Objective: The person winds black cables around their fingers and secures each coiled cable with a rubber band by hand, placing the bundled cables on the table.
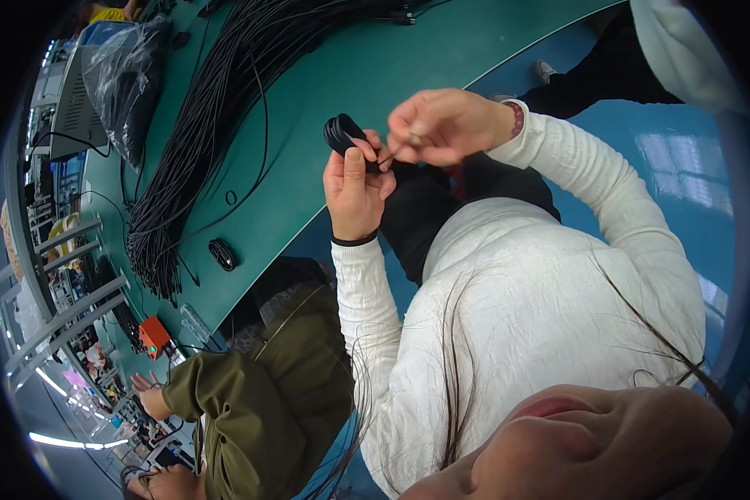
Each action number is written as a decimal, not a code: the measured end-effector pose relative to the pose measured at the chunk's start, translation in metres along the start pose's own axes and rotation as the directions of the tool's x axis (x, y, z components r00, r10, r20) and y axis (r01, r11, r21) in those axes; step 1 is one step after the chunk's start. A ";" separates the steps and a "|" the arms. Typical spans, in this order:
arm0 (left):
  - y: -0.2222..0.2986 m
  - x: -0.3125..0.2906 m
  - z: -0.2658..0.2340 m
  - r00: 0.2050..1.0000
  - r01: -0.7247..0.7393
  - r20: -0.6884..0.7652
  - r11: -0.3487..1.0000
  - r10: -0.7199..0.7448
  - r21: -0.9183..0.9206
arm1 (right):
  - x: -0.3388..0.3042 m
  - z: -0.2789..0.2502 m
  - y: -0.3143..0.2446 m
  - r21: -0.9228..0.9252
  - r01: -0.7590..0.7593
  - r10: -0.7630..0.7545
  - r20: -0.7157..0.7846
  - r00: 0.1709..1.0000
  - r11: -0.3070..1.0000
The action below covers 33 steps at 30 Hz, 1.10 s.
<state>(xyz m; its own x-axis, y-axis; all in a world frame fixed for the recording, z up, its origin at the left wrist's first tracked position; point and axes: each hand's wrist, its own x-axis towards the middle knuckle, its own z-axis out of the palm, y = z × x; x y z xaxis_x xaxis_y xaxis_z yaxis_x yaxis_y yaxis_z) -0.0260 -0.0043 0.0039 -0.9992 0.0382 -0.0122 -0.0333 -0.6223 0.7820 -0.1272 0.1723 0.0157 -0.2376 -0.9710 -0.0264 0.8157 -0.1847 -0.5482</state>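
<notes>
My left hand [357,190] is closed around a coiled black cable [338,133], held up just off the table's edge, with the loops standing out past the fingers. Close beside it, my right hand [446,125] has its fingers bent into a pinch near the near end of the coil. Whatever thin thing may be between those fingertips is too small to make out. A second coiled black cable [222,254] lies on the green table [300,92], to the left of my hands.
A long bundle of black cables [204,125] stretches across the table. Beyond it sits a clear plastic bag [129,83] with dark contents. An orange box [153,337] stands near a co-worker's olive sleeve [200,387]. Another person's white sleeve [687,50] shows at upper right.
</notes>
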 end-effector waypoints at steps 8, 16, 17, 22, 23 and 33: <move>-0.011 -0.006 -0.004 0.998 0.027 -0.054 0.965 -0.014 0.260 | -0.024 0.007 -0.018 -0.750 -0.147 0.073 -0.131 0.989 0.645; -0.010 0.004 -0.004 0.971 0.078 0.134 0.788 -0.199 0.611 | 0.002 0.004 -0.034 -0.985 0.058 -0.054 0.068 0.996 -0.160; -0.007 0.008 0.000 0.963 0.024 0.185 0.749 -0.195 0.663 | 0.005 0.006 -0.031 -0.967 0.088 -0.031 0.098 0.995 -0.237; -0.002 0.007 0.001 0.949 0.012 0.239 0.780 -0.207 0.626 | 0.021 0.034 -0.056 -0.905 -0.425 0.296 -0.406 0.865 0.001; 0.000 0.006 0.002 0.955 0.035 0.226 0.828 -0.193 0.559 | 0.019 0.024 -0.054 -0.897 -0.428 0.315 -0.377 0.871 0.112; 0.000 -0.002 -0.010 0.995 -0.087 0.034 0.990 0.091 -0.113 | -0.031 -0.038 0.007 -0.235 -0.089 -0.028 -0.451 0.892 0.968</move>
<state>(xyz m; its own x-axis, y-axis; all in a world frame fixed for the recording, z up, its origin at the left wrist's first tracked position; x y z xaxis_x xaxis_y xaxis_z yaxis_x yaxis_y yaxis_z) -0.0240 -0.0127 -0.0024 -0.9967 0.0079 0.0806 0.0514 -0.7074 0.7049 -0.1339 0.2069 -0.0190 -0.4723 -0.7929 -0.3849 0.6863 -0.0569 -0.7251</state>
